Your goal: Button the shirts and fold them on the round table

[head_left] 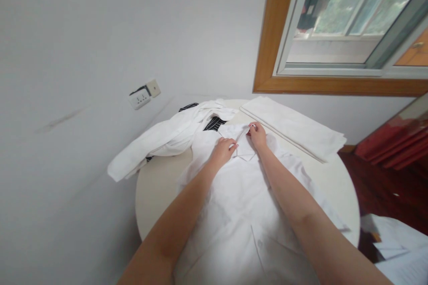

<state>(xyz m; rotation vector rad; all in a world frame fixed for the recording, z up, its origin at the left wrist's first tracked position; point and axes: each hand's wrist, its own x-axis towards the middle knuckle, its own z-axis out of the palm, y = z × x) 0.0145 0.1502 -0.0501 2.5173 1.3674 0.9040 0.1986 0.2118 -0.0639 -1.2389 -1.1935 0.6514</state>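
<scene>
A white shirt (230,200) lies spread over the round table, its collar end away from me and its body running down toward me. My left hand (224,151) is closed at the left side of the collar (242,142), thumb and fingers pinching the cloth. Farther out and to the right, my right hand (257,135) pinches the collar's upper edge with the fingertips. The collar is partly lifted between the two hands. Both forearms pass over the shirt and cover some of it.
The pale round table (150,196) stands against the wall. On it lie a crumpled white garment (167,138), dark striped cloth (215,123) and a folded white cloth (294,127). A wall socket (139,98) is at left, a wood-framed window (267,71) above right, papers (397,236) lower right.
</scene>
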